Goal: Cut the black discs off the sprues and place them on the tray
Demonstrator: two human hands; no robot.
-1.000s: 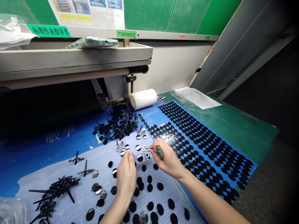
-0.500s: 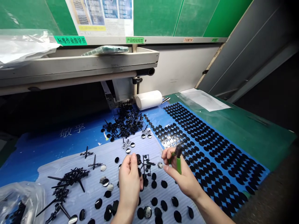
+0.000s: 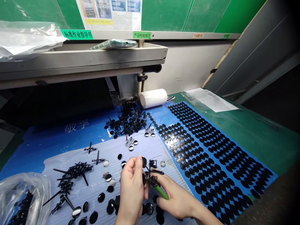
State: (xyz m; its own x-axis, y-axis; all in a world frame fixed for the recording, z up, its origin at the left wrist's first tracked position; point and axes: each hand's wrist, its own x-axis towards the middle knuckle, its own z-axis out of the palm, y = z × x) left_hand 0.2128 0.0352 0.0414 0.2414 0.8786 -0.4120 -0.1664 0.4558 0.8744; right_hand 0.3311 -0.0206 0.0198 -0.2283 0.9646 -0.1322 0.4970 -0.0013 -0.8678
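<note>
Above the pale foam sheet (image 3: 77, 154), my left hand (image 3: 132, 181) is closed around a black plastic sprue (image 3: 150, 170) with round glossy discs attached near my fingers. My right hand (image 3: 175, 195) grips green-handled nippers (image 3: 161, 192), whose dark jaws are up against the lower part of the sprue. Whether the jaws touch a disc cannot be made out. Loose black discs (image 3: 101, 197) lie scattered around and below my hands, some with a shiny side up. Two small sprues with discs, one of them (image 3: 130, 142), rest just beyond my left hand.
Bare sprues (image 3: 77, 170) are heaped at the left, near a clear plastic bag (image 3: 43, 187) of black parts. A pile of uncut sprues (image 3: 131, 120) lies at the back by a white roll (image 3: 153, 98). Discs stand in rows on a blue sheet (image 3: 195, 143) at the right.
My right hand has moved left and down, bringing the nippers from beside the sprue to its lower part. The left hand keeps hold of the sprue. The view has shifted slightly.
</note>
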